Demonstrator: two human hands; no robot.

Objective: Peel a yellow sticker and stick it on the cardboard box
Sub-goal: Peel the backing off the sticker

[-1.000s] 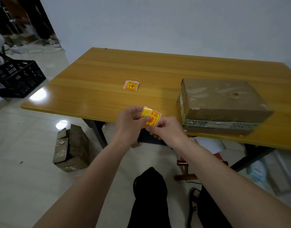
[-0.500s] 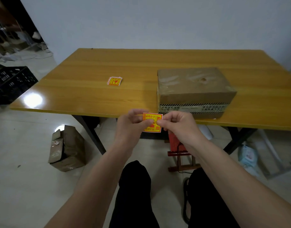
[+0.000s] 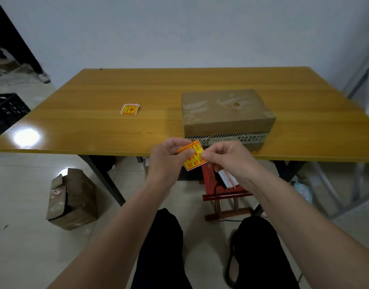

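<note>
A yellow sticker (image 3: 192, 157) with red print is held in front of the table's near edge, tilted. My left hand (image 3: 168, 158) pinches its left side with thumb and fingers. My right hand (image 3: 228, 159) pinches its right edge. The taped cardboard box (image 3: 225, 112) sits on the wooden table (image 3: 96, 126), just behind my hands, with a striped tape band on its front face. A small pile of yellow stickers (image 3: 129, 109) lies on the table to the left of the box.
A smaller cardboard box (image 3: 72, 198) stands on the floor at the left by a table leg. A red stool (image 3: 223, 195) sits under the table. A black crate (image 3: 6, 113) is at the far left. My knees fill the lower middle.
The view has swung right, so the box now sits nearly centred. The sticker has been turned in my fingers, its print now tilted and upside down. Both hands keep hold of it.
</note>
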